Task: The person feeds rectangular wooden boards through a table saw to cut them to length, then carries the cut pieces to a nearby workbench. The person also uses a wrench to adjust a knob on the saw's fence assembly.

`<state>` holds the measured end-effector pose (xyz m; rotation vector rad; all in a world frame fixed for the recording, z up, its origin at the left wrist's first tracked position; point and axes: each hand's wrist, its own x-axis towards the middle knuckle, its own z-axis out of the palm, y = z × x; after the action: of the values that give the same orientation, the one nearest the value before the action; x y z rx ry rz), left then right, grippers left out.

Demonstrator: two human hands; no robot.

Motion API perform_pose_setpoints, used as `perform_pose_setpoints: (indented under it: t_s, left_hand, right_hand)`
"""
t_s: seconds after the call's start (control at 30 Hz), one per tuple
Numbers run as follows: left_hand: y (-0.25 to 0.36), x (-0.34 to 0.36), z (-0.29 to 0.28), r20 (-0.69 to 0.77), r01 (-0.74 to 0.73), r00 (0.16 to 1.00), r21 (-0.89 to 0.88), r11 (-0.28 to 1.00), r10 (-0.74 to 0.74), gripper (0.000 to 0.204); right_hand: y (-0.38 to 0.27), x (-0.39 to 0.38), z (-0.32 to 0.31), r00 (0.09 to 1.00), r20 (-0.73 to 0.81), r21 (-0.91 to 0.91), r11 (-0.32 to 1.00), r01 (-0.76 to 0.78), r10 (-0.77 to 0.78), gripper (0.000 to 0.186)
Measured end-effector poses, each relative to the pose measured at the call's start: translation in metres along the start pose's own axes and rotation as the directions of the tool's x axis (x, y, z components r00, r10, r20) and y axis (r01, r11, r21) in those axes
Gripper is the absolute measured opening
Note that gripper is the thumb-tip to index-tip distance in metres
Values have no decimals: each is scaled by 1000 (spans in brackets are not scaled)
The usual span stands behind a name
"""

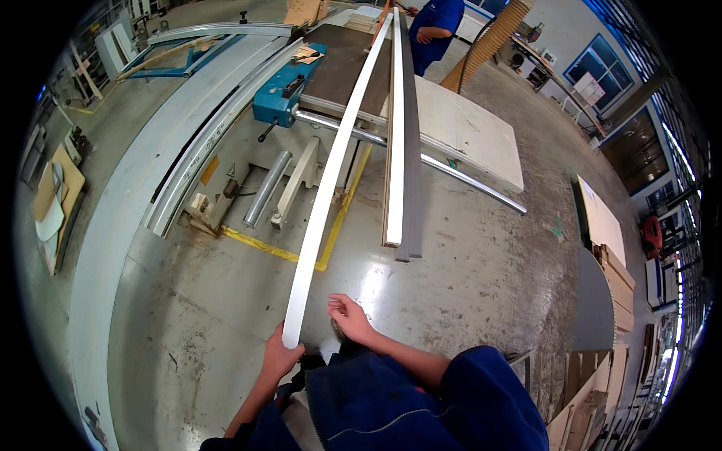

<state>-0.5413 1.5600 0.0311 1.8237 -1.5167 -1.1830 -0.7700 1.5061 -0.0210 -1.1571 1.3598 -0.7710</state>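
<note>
A long, narrow white strip (327, 192) runs from my body up to the far side of the machine table. My left hand (280, 356) is closed around its near end. Just right of that end, my right hand (350, 319) hovers above the floor, its fingers loosely bent and apart, with nothing in them. Farther off to the right, a stack of white-topped strips (394, 180) juts toward me beyond the table. Grey strips (411, 165) lie along the right side of that stack.
The sliding table saw (274, 94) stands ahead, with its long grey rail (124, 203) on my left. A pale board (470, 131) sits right of the strips. Another person in blue (436, 30) stands at the far end. Wooden boards (613, 282) are stacked at right.
</note>
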Motion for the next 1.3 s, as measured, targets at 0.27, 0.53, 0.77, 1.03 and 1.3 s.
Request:
perform_pose_setpoints:
  t_s: [0.27, 0.53, 0.77, 1.03, 1.3]
  left_hand:
    - [11, -6, 26, -198, 101, 979, 286, 953, -45, 44]
    - [42, 8, 20, -147, 110, 988, 394, 913, -56, 41]
    - [47, 33, 35, -196, 177, 975, 427, 887, -100, 57]
    - [55, 29, 45, -207, 141, 977, 502, 853, -39, 63]
    - [-23, -132, 16, -238, 290, 950, 419, 860, -204, 62]
  right_hand:
    - [27, 9, -41, 995, 99, 195, 980, -46, 27, 41]
    - [67, -10, -114, 994, 41, 125, 987, -102, 98, 41]
    - [67, -4, -117, 996, 57, 16, 998, -68, 67, 40]
    - [72, 15, -90, 971, 234, 111, 990, -82, 54, 43]
    - [2, 116, -30, 906, 309, 543, 728, -419, 291, 53]
